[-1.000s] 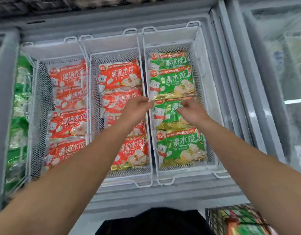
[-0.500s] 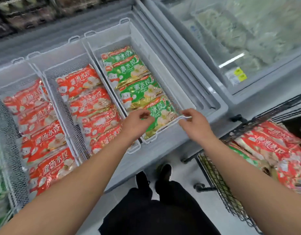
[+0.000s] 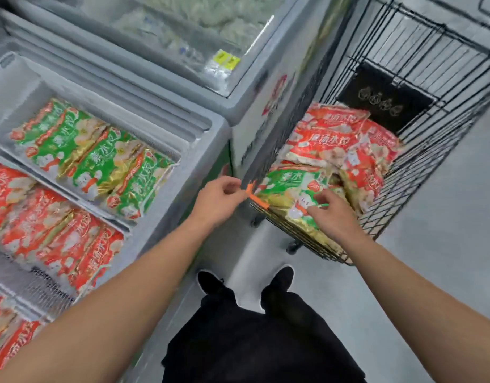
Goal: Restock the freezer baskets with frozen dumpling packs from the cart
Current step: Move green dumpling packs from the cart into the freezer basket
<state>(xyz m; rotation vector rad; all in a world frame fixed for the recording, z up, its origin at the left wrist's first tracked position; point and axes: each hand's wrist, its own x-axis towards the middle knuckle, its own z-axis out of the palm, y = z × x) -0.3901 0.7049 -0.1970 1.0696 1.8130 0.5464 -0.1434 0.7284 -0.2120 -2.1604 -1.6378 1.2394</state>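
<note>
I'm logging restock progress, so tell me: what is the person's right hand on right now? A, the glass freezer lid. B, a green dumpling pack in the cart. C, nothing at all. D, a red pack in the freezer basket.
B: the right hand lies with its fingers on the green dumpling pack inside the wire cart.
</note>
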